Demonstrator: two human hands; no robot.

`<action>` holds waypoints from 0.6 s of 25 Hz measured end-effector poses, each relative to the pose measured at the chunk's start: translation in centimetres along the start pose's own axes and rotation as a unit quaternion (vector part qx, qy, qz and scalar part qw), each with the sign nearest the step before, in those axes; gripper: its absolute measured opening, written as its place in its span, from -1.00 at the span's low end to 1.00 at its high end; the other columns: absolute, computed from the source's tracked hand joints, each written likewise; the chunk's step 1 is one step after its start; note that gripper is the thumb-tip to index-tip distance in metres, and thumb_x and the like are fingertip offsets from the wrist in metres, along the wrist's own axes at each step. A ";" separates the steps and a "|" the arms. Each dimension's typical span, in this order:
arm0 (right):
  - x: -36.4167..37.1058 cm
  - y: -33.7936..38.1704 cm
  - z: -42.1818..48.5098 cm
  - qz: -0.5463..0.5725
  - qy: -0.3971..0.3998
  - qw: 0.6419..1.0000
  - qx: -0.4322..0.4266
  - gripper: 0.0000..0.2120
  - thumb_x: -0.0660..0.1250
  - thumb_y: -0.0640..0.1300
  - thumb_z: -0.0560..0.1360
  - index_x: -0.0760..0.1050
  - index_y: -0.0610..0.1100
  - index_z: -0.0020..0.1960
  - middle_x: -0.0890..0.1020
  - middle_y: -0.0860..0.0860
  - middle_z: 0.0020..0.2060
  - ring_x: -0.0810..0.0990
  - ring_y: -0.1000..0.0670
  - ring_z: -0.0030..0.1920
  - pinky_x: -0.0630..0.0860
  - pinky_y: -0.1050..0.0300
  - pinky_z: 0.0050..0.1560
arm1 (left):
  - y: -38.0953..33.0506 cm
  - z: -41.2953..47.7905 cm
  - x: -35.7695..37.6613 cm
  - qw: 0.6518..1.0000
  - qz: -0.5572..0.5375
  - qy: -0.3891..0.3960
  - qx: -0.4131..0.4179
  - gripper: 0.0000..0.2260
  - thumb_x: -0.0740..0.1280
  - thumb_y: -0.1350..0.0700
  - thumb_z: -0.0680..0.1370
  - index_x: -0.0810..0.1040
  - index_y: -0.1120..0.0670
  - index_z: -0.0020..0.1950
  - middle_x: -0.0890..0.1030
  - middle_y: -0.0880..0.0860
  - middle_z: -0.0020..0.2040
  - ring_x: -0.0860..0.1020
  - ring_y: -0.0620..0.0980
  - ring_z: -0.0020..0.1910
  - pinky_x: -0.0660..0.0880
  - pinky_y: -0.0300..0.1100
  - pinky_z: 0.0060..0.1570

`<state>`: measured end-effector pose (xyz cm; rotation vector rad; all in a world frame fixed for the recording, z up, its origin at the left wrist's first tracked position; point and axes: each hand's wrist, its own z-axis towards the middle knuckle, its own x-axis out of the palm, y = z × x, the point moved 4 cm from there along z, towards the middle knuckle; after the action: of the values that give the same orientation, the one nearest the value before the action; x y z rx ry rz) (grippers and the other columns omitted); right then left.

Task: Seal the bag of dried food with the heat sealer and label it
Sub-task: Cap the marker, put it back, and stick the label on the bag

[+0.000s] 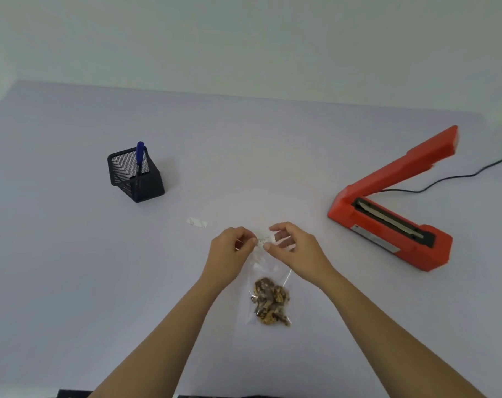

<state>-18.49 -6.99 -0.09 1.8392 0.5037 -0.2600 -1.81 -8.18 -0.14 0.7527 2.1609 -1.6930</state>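
Both hands are up over the middle of the table [72, 254], towards its near edge, and they meet on one small thing. It's the label [265, 241], a little white slip with faint marks on it (too small to read). The left hand [232, 248] has its fingers curled in and pinches the left end of the slip between thumb and forefinger. The right hand [295, 248] comes in from the other side, thumb below and forefinger arched above, pinching the right end. Its other fingers are loosely bent, just beyond the film.

The slip sits right at the top of the bag [268, 271], a clear pouch lying flat on the table, with its mouth pointing to the far edge. The dried food [271, 301], brown and tan pieces, is bunched at the bottom end nearest the person. Whether the label is touching the film, I cannot tell.

Over by the right edge stands the red heat sealer [344, 209], its arm raised high and the sealing strip bare. Its black cord [445, 179] trails off to the right.

On the left side, well apart, is a black mesh pen holder [135, 176] with a blue pen [140, 153] upright in it. A small white scrap [196, 222] lies on the table just left of the hands.
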 end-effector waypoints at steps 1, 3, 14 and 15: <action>-0.4 -0.8 0.1 -0.038 -0.012 0.999 -0.007 -0.67 0.45 -0.04 0.39 0.50 0.01 0.12 0.57 0.12 -0.06 0.53 0.13 -0.06 0.42 0.36 -0.04 | 0.1 0.5 0.2 1.000 0.006 0.007 -0.008 -0.89 0.32 0.13 0.53 0.62 0.12 -0.08 0.58 -0.05 -0.26 0.48 -0.19 -0.30 0.37 -0.41 -0.28; -0.8 -2.6 0.4 -0.133 -0.019 0.991 -0.026 -0.59 0.46 -0.07 0.38 0.47 -0.04 0.19 0.52 0.09 0.05 0.47 0.08 0.09 0.36 0.28 0.13 | 0.4 1.5 0.9 0.998 0.022 0.048 -0.023 -0.88 0.31 0.12 0.54 0.62 0.11 -0.07 0.55 -0.09 -0.30 0.44 -0.22 -0.35 0.33 -0.44 -0.34; -0.3 -5.7 0.4 -0.164 -0.005 0.985 -0.049 -0.56 0.45 -0.12 0.35 0.47 -0.11 0.20 0.53 -0.01 0.15 0.45 0.01 0.17 0.33 0.19 0.23 | 1.1 4.4 3.3 0.983 0.098 0.154 -0.015 -0.87 0.35 0.14 0.52 0.66 0.12 -0.01 0.65 0.08 -0.13 0.54 -0.02 -0.13 0.44 -0.23 -0.11; -0.4 -5.7 0.3 -0.160 -0.007 0.986 -0.049 -0.57 0.45 -0.12 0.35 0.47 -0.11 0.20 0.53 -0.01 0.15 0.45 0.02 0.17 0.31 0.23 0.23 | 1.1 4.4 3.4 0.983 0.097 0.152 -0.016 -0.87 0.35 0.14 0.51 0.67 0.12 -0.01 0.66 0.08 -0.11 0.56 -0.01 -0.10 0.46 -0.21 -0.07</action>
<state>-21.44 -5.92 -4.92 1.6553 0.7891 -0.4573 -4.35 -11.44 -4.03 1.2394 2.2125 -1.5230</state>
